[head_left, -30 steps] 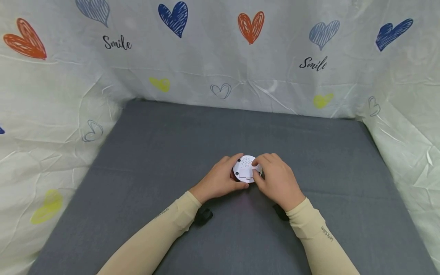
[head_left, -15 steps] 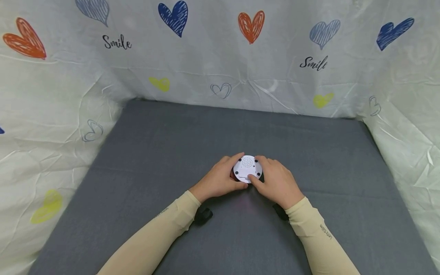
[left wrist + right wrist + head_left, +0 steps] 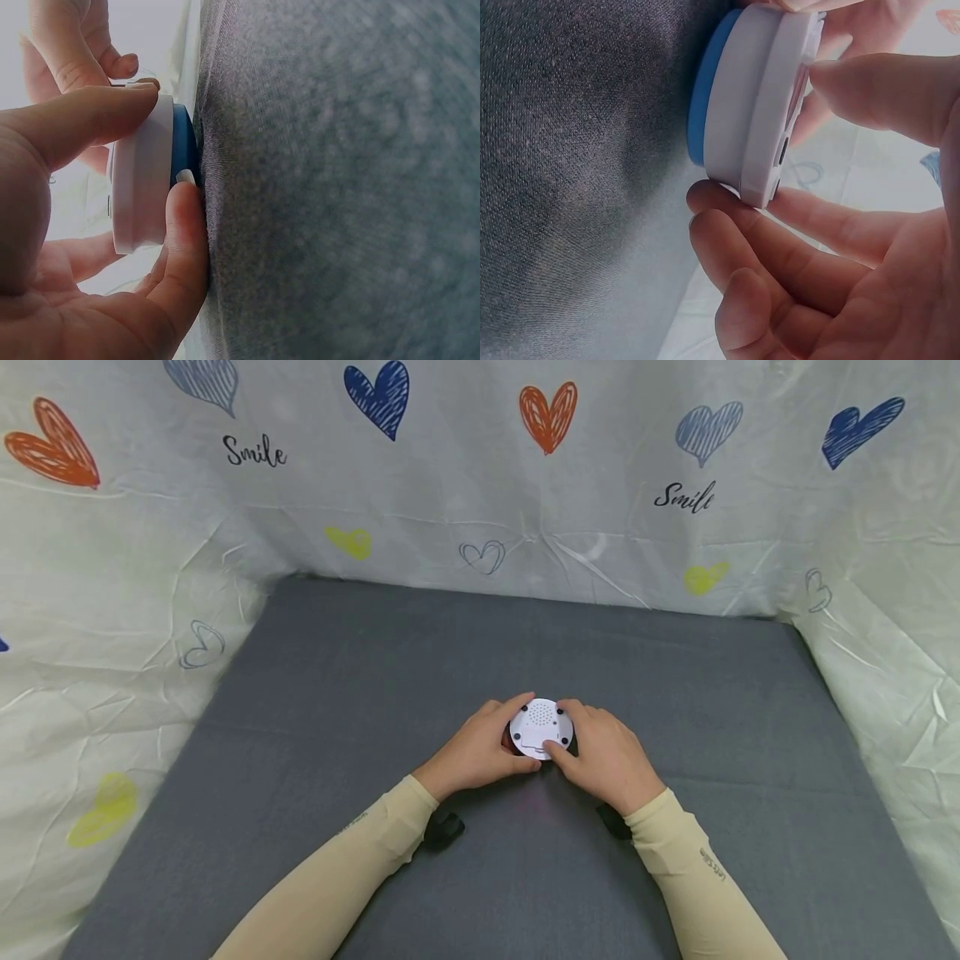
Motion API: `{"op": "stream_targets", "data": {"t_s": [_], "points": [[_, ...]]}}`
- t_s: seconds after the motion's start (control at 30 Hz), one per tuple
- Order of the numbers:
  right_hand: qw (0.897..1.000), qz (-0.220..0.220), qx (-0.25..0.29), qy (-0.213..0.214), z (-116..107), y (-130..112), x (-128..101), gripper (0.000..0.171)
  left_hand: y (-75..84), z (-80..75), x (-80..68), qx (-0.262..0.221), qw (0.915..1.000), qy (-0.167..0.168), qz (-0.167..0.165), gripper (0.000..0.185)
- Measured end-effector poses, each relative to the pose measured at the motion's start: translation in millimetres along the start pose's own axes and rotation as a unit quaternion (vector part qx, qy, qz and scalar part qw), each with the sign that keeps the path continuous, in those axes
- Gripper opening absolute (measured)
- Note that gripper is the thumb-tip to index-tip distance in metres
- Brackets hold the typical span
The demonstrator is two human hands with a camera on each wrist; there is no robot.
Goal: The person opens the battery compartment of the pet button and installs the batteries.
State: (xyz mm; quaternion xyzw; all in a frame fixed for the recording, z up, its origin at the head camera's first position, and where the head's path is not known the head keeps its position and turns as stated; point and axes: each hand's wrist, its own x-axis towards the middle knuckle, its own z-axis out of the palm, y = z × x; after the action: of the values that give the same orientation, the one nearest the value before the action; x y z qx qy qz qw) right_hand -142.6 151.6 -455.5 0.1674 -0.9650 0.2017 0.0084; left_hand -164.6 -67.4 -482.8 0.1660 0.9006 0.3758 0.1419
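A small round white device [image 3: 541, 728] with a blue face [image 3: 705, 97] pressed down on the grey cloth [image 3: 375, 677] shows its underside: a dotted speaker grille, dark feet. It sits between both hands. The left hand [image 3: 480, 752] curls its thumb and fingers round its rim; the right hand [image 3: 607, 758] grips the other side, thumb on top. Beyond the hands, a white sheet [image 3: 480, 485] with coloured hearts reads "Smile".

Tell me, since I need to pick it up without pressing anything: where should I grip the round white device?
Probably by the rim of the round white device, thumb and fingers on opposite sides, coming from above. It lies flat on the grey mat, a shallow disc, as the left hand and right hand hold it.
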Motion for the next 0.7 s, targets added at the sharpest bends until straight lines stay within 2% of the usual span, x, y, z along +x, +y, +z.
{"op": "stream_targets", "data": {"t_s": [0.7], "points": [[0.999,0.003,0.027,-0.019,0.2,4.0,2.5,0.059,-0.6,0.1,1.2,-0.002,1.0,-0.003,0.0,0.098]]}}
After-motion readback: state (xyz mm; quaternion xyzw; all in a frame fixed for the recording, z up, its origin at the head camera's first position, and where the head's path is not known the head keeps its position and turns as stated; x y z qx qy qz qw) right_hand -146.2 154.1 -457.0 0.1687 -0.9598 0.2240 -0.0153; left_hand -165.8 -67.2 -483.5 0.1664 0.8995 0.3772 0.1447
